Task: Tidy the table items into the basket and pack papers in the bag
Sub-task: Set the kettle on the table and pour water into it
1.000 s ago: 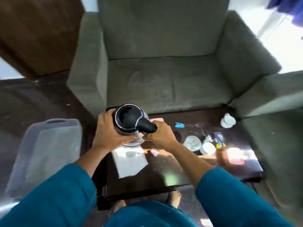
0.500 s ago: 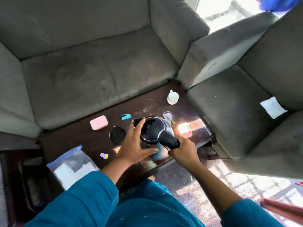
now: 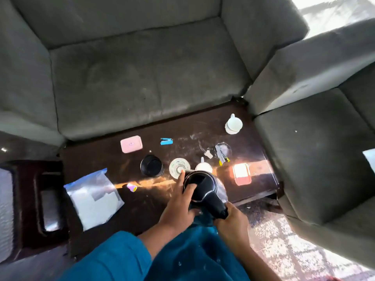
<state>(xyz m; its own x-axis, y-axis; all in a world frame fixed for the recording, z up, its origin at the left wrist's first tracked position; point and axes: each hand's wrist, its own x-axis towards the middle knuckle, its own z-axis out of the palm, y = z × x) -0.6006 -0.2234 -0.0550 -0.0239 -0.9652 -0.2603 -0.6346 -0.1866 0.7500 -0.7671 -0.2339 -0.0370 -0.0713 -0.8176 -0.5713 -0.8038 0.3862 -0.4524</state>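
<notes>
A glass electric kettle (image 3: pixel 203 186) with a black lid and handle is held above the front edge of the dark wooden table (image 3: pixel 101 157). My left hand (image 3: pixel 178 205) wraps its side, fingers over the lid. My right hand (image 3: pixel 232 222) grips the black handle. A clear zip bag with white papers (image 3: pixel 94 197) lies at the table's left end. Part of a pale basket (image 3: pixel 5 209) shows at the left edge of the view.
On the table lie a pink case (image 3: pixel 131 144), a blue stapler (image 3: pixel 166 141), a white cup (image 3: pixel 233 124), a black round lid (image 3: pixel 151 166), a glass disc (image 3: pixel 179 168), keys (image 3: pixel 221 156) and a pink sunlit item (image 3: pixel 241 174). Grey sofas border the far and right sides.
Both hands have carried the kettle from over the table's left end to its right front edge, then closer to my body. My view has swung right and down.
</notes>
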